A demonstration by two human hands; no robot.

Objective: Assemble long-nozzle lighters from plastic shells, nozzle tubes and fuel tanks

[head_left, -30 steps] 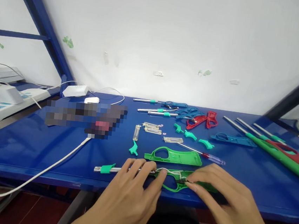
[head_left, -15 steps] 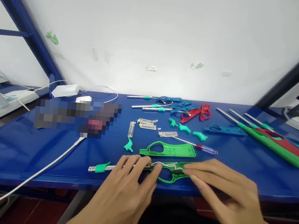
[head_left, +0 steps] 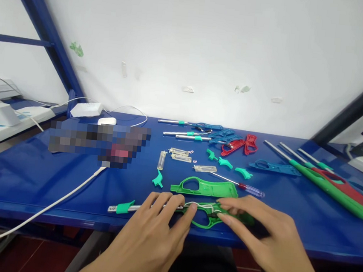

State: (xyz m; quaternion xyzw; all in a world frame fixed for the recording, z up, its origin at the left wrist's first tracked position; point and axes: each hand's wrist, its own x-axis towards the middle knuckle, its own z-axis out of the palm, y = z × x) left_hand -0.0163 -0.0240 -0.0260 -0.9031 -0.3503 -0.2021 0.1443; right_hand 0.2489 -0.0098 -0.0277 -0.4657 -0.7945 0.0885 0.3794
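My left hand [head_left: 163,224] is closed over the front end of a green lighter half-shell [head_left: 205,226] and the metal tube [head_left: 134,208] lying in it. A teal clip [head_left: 125,207] sits near the tube's outer end. My left thumb presses beside a thin white wire [head_left: 207,206] that runs along the shell. With thumb and index finger, my right hand [head_left: 265,229] grips the shell's handle part, beside a small dark part [head_left: 213,214]. The inside of the handle is partly hidden by those fingers. Just behind lies another green half-shell [head_left: 218,188].
A screwdriver [head_left: 250,189], several clear fuel tanks [head_left: 205,168] and teal triggers [head_left: 243,173] lie beyond my hands. Blue shell parts [head_left: 274,167] and red ones [head_left: 250,145] are farther back. Long lighters [head_left: 334,185] rest at right; a white cable [head_left: 66,199] crosses the left side.
My right thumb and index finger have spread apart and bent around the handle part, where the fingers lay flatter before. My left hand stays in place. The view has tilted slightly.
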